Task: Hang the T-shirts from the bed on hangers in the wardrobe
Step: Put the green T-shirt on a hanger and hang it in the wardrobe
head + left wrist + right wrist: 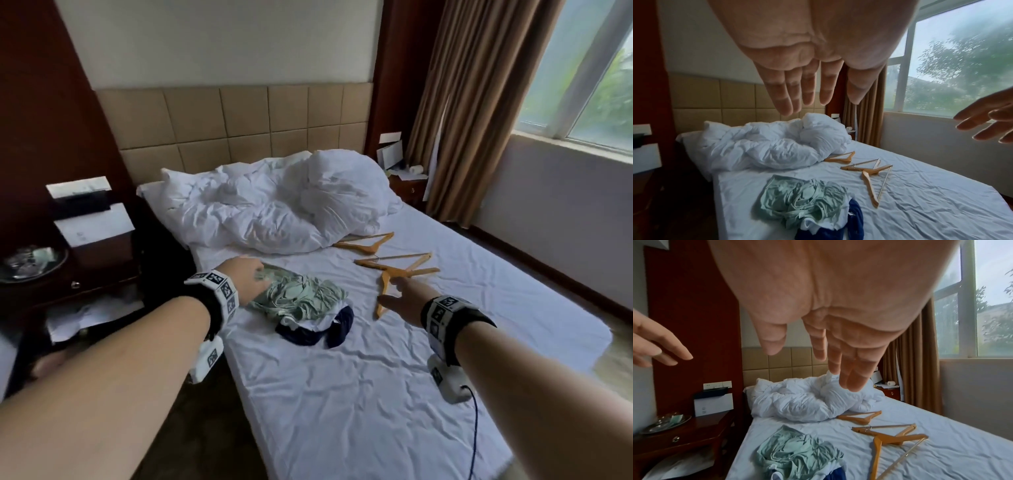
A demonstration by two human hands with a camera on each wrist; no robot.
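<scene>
A crumpled pale green T-shirt (301, 296) lies on the bed (376, 377) on top of a white one (317, 323) and a dark blue one (337, 330). Three wooden hangers lie to their right: the nearest hanger (399, 279), a middle hanger (394, 260) under it, and a far hanger (364, 243) by the duvet. My left hand (251, 279) hovers above the green shirt's left edge, fingers straight, holding nothing. My right hand (407, 301) reaches out above the nearest hanger, fingers spread, empty. The wrist views show both palms (807, 48) (828, 305) well above the sheet.
A bunched white duvet (274, 205) fills the head of the bed. A dark wooden nightstand (78, 270) with a metal tray (32, 262) stands on the left. Brown curtains (472, 102) and a window (589, 68) are on the right. The wardrobe is out of sight.
</scene>
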